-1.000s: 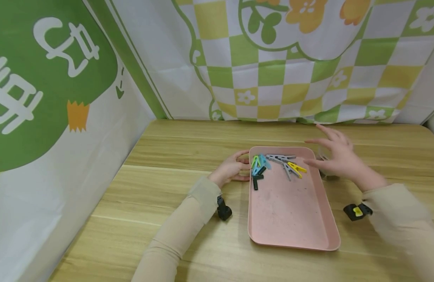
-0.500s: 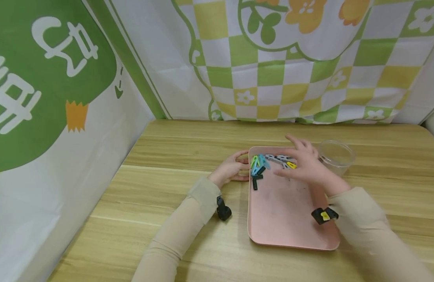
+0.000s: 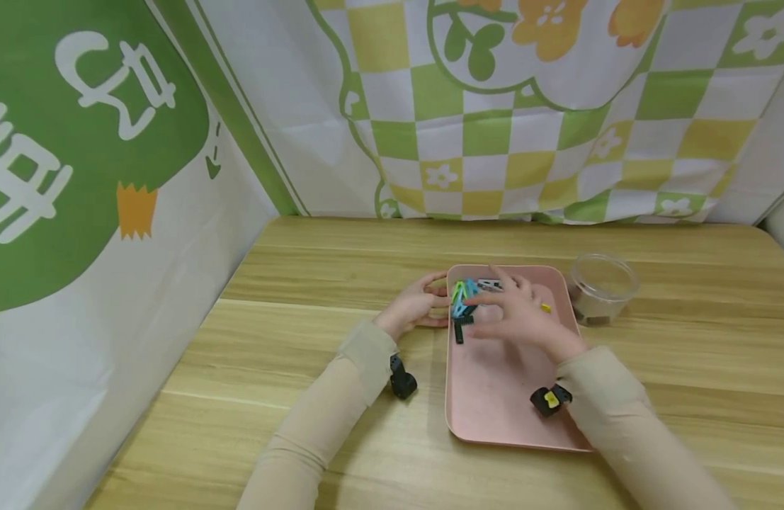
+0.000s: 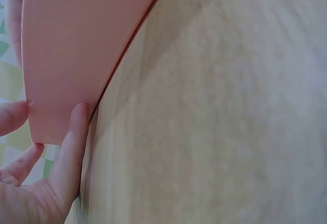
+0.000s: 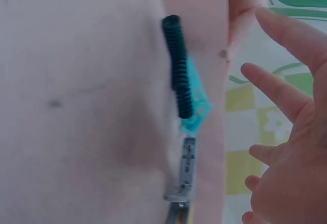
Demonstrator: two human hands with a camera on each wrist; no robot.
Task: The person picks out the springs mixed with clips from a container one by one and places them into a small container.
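Note:
A pink tray (image 3: 506, 418) lies on the table. My left hand (image 3: 413, 308) is at its left side; in the left wrist view a thumb (image 4: 74, 137) lies against the outer wall and other fingertips touch the rim. Over the far part of the tray my right hand (image 3: 519, 319) hovers with spread fingers, holding nothing. Partly behind it lie blue clothespins (image 5: 202, 104), a light green clothespin (image 3: 457, 292), grey clothespins (image 3: 489, 284) and a bit of a yellow one (image 3: 546, 307). Small dark green ridged pieces (image 5: 178, 66) sit beside the blue clothespins along the tray's left wall.
A clear round plastic container (image 3: 600, 287) stands on the wooden table (image 3: 341, 269) right of the tray's far end, with something dark low inside it. Printed cloth (image 3: 506, 142) hangs behind the table, and another printed sheet (image 3: 175, 283) on the left.
My right hand has moved left from beside the clear container to over the clothespins, so the container now shows. My left hand and the tray have stayed put.

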